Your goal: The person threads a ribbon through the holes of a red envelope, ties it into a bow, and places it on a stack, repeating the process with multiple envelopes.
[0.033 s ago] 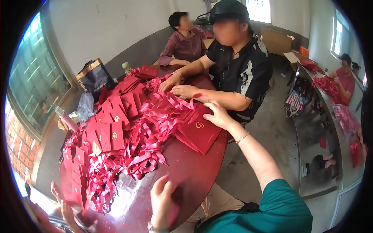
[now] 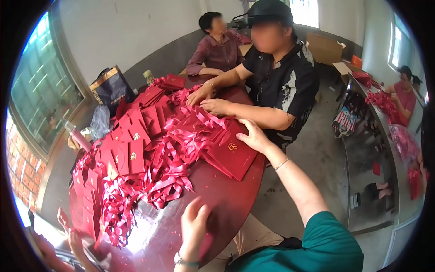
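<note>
- Flat red card-paper gift bags with a gold emblem (image 2: pixel 231 156): a small overlapping stack, lying near the table's right edge, ribbon-heaped at its far left side.
- Right hand (image 2: pixel 255 138): on the stack's far right corner; thumb over the top bag, fingers at the far edge. Whether it pinches or merely rests cannot be told.
- Left hand (image 2: pixel 194 225): empty, thumb and fingers apart, over the near tabletop, clear of the bags.
- Glossy red satin ribbons (image 2: pixel 170 181): loose, tangled loops across the middle.
- Upright-leaning rows of matching red bags (image 2: pixel 131 156): beyond the ribbons; a further slanting row (image 2: pixel 88 206) at left.
- Co-worker's hands (image 2: pixel 208 100): among bags and ribbons at the far side.
- Polished dark-red table (image 2: pixel 226 197): supports all the above.
- Condition of the lot, as judged: bags grouped in rows and a fairly even stack; ribbons left untidied. How many bags carry attached ribbons cannot be told; no separate finished pile is distinguishable.
</note>
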`<state>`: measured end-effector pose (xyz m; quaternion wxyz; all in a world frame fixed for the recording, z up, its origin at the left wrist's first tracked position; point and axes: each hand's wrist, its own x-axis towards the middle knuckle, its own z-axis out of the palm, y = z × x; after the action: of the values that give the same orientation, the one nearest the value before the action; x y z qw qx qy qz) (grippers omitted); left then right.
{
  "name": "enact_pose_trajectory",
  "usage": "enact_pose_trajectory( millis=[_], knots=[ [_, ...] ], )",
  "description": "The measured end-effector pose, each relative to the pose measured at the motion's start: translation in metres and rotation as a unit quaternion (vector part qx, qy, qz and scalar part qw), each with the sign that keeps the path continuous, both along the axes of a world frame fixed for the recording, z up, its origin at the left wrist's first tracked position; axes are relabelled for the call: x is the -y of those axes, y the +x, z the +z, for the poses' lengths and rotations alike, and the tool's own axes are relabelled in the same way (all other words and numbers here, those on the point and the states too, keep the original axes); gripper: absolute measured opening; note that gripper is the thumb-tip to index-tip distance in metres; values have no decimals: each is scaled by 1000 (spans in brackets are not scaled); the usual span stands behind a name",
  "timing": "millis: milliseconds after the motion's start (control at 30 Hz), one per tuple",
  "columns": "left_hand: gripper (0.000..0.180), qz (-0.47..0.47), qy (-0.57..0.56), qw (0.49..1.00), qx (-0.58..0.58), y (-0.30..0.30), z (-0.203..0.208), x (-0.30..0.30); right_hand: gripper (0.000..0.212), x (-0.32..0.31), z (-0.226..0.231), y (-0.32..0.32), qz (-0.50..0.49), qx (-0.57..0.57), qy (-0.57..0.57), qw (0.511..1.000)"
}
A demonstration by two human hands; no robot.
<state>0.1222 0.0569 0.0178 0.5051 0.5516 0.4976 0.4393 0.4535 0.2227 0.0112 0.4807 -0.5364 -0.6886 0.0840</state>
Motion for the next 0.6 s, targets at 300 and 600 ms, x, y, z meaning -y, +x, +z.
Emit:
enact_pose_trajectory(
  millis=[300, 600],
  knots=[
    [69, 119, 110, 977, -141, 117, -23, -109, 57, -6, -27, -28, 22, 10, -16, 1000],
    [43, 211, 130, 943, -223, 122, -9, -166, 76, -61, -19, -44, -47, 80, -106, 990]
  ],
)
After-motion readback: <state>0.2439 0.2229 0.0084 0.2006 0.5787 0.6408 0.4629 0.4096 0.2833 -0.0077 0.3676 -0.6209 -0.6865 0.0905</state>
